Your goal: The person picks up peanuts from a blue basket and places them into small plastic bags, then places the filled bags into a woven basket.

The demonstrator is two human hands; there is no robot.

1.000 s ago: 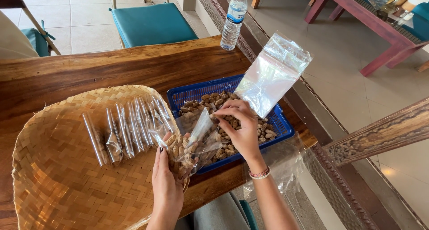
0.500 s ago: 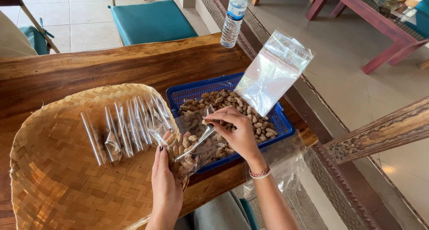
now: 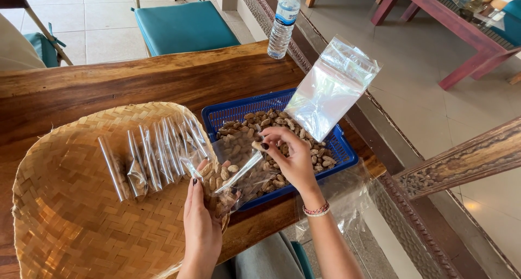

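Left hand: grip clamped on the lower part of a clear plastic pouch, fingers wrapped round the filled base, thumb against the film. The pouch is thin, glossy and creased, partly filled with tan, oval nuts that show through the film. Its mouth tilts up and away from this grip, toward the other hand.

Right hand: fingertips pinched together at the pouch's upper edge, directly above and beyond the left grip. Whether a nut sits between them cannot be told. A beaded bracelet circles the wrist.

Directly under the right grip stands a blue plastic basket, rectangular with slotted walls, holding loose nuts of the same kind. A larger, empty clear bag, flat and shiny, stands propped at the basket's far side, beyond the right grip.

To the outer side of the left grip lies a round woven tray, straw-coloured, with a raised rim. On it, just beyond the left grip, rests a row of narrow filled pouches, overlapping.

All rests on a dark, polished wooden surface. A clear plastic water bottle stands at its far edge, well away from both grips.
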